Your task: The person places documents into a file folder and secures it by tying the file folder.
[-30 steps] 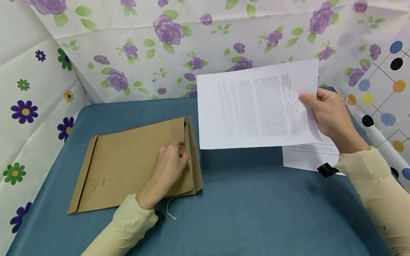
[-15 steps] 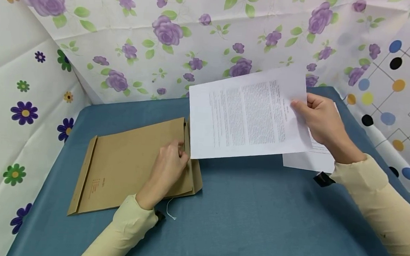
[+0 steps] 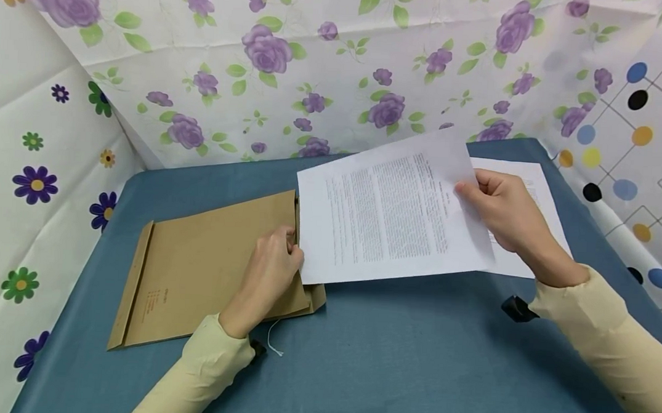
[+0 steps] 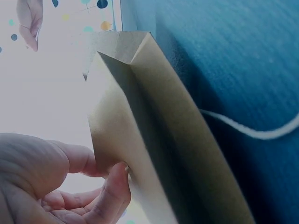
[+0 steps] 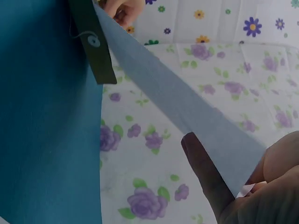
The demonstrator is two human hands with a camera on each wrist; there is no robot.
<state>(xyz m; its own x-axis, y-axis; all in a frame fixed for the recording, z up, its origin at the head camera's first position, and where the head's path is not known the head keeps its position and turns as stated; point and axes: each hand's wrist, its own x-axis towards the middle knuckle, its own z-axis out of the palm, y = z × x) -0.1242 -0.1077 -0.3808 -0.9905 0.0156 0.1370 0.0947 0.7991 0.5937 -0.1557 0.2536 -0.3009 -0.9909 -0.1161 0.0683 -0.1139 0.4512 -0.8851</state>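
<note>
As pinched, sheet (image 3: 388, 221) between hands

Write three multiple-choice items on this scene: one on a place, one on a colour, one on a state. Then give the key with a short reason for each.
1. Where does the brown envelope lie?
A. on the left part of the table
B. on the right part of the table
C. against the back wall

2. What colour is the table cover?
A. red
B. blue
C. yellow

3. How is the printed sheet held?
A. flat on the table, untouched
B. rolled into a tube
C. lifted off the table, pinched by the right hand, its near edge at the envelope's mouth

Key: A, the envelope lies under the left hand, which grips its open end; B, the cloth around the envelope is blue; C, the right hand's thumb and fingers pinch the sheet's right edge, above another sheet lying on the table.
</note>
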